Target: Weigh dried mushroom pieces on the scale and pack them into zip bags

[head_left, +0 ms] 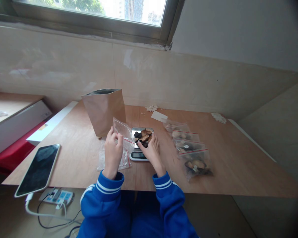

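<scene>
My left hand (113, 150) pinches a clear zip bag (123, 129) with a red seal strip, its mouth tilted toward a small kitchen scale (136, 158). On the scale's metal plate lies a pile of dried mushroom slices (144, 135), brown and black. My right hand (152, 150) closes round the near right side of that pile, thumb and fingers against the slices. Flat on the table under my left wrist are more clear zip bags (125, 161). The numbers on the scale's display are too small to read.
Behind my left hand stands an open brown paper bag (105, 112). Several filled zip bags (195, 162) lie in a row to the right. A white card (159, 116) is at the back. At the left edge a phone (39, 170) is plugged into a cable (29, 197).
</scene>
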`<state>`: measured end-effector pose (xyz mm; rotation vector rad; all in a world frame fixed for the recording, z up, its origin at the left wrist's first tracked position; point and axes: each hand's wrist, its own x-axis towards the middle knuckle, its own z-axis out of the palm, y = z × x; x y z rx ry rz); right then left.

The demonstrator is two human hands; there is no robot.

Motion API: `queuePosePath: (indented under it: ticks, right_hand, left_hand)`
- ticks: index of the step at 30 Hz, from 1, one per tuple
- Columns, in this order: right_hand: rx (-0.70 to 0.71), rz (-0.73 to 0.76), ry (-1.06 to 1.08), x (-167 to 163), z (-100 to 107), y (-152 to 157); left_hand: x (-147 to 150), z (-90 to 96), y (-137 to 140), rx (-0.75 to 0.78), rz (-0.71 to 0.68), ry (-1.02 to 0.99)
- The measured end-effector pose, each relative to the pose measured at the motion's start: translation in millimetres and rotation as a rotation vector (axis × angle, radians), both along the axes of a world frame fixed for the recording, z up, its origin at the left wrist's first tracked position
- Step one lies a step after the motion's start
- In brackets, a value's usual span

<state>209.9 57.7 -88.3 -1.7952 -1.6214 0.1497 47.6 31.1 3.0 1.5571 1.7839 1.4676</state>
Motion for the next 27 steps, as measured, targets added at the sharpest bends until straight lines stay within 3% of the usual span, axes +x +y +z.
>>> queuePosePath:
  ticks: [6,11,18,27]
  right_hand:
    - [0.022,0.039,0.047,13.4,0.5,-1.3]
    - [-0.053,0.054,0.090,28.7,11.7,-4.5]
    - [0.078,0.201,0.215,46.7,15.3,-5.2]
    - [0.107,0.104,0.317,56.8,13.4,-4.5]
  left_hand:
    - [-2.8,-9.6,-3.5,-0.020,-0.015,-0.020]
    - [-2.7,-13.0,-5.7,-0.021,-0.039,-0.045]
    - [-2.9,-11.3,-7.8,-0.023,-0.048,-0.062]
    - [-2.7,-13.3,-7.2,-0.026,-0.055,-0.059]
